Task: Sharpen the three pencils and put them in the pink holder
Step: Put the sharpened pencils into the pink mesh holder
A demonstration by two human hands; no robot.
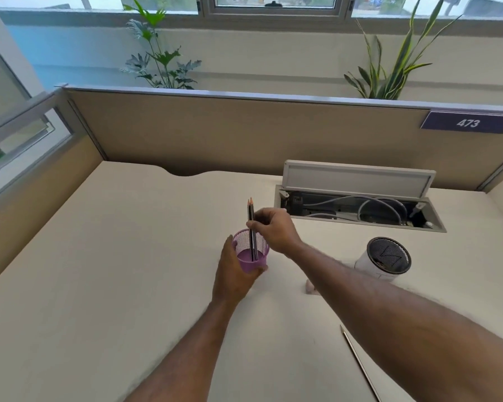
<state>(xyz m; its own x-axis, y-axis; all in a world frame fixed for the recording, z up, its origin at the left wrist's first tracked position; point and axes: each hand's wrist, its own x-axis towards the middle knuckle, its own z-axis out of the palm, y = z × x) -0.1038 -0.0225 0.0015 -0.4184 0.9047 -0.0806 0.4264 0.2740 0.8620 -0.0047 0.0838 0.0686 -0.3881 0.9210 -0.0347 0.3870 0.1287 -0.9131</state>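
From the head view, the pink holder stands near the middle of the cream desk, a mesh cup wrapped from the near side by the left hand, whose grip is curled around its lower wall. Two pencils stand upright inside it, points up, pressed side by side. The right hand pinches them about halfway along, just above the holder's rim, with thumb and fingertips closed on the shafts.

A third pencil lies flat on the desk well to the right, beneath the right forearm, running diagonally toward the bottom edge, where its far end is cut off. A white cylinder with a dark mesh top stands right of the holder, partly behind the forearm. A small pale object sits just below the forearm, mostly hidden; what it is cannot be made out.

Behind, an open cable tray with its lid raised shows grey cables. A tan partition carries a purple plate reading 473, and two plants rise beyond it.
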